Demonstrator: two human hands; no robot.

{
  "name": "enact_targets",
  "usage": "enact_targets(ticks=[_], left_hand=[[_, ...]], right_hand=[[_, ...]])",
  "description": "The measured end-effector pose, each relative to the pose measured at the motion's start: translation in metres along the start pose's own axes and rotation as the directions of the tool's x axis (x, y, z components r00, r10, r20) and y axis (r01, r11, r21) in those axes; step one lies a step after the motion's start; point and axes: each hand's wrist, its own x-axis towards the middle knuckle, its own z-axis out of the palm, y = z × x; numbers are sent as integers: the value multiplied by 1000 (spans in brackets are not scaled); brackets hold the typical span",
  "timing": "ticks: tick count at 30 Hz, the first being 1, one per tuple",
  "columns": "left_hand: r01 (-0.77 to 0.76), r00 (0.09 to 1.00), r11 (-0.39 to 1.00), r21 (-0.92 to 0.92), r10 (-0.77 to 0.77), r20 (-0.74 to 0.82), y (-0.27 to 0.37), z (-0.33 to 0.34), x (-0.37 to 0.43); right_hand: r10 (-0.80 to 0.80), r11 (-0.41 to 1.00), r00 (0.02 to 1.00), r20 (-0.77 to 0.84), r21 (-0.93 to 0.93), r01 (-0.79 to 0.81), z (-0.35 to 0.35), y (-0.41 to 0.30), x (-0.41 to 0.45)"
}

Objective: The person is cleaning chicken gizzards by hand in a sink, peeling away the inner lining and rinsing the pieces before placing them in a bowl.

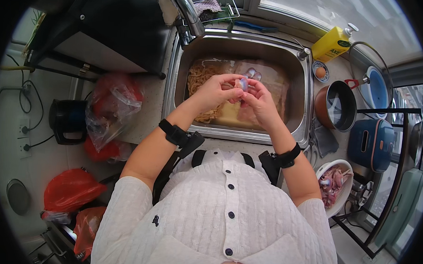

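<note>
Over a stainless steel sink [233, 135], my left hand [219, 91] and my right hand [258, 98] meet, their fingertips closed on a small purplish-white piece of raw meat [241, 84], possibly a gizzard. Cloudy water lies in the basin. Pale stringy innards [200, 77] rest in it at the left, and a large flat pinkish piece [276, 96] at the right, its exact kind unclear. Similar purplish pieces [253, 74] sit just beyond my fingers. The palms and part of the held piece are hidden.
A chrome faucet [189, 16] reaches over the sink's back left corner. At the right stand a yellow soap bottle [331, 43], a small dish with an egg [320, 72], a saucepan [336, 106] and a white colander of raw meat [345, 189]. Plastic bags [114, 105] lie left.
</note>
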Motion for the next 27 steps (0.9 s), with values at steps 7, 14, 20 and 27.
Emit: enact_targets(ticks=[7,14,20,27], left_hand=[[-128,991,991,28,129,-43,-5,1,10],[-31,974,993,110,55,-221,-22,0,31],[-128,953,989,-74,102,-287,-23,11,40],[-141,936,916,376,247,-250,-22,14,38]], right_hand=[[-10,997,998,55,71,6,-9,3,12],[13,992,999,39,124,-18,-16,12,24],[38,977,998,-58,213,-25,-17,8,29],[104,991,993,-59,-75,-109,-27,9,28]])
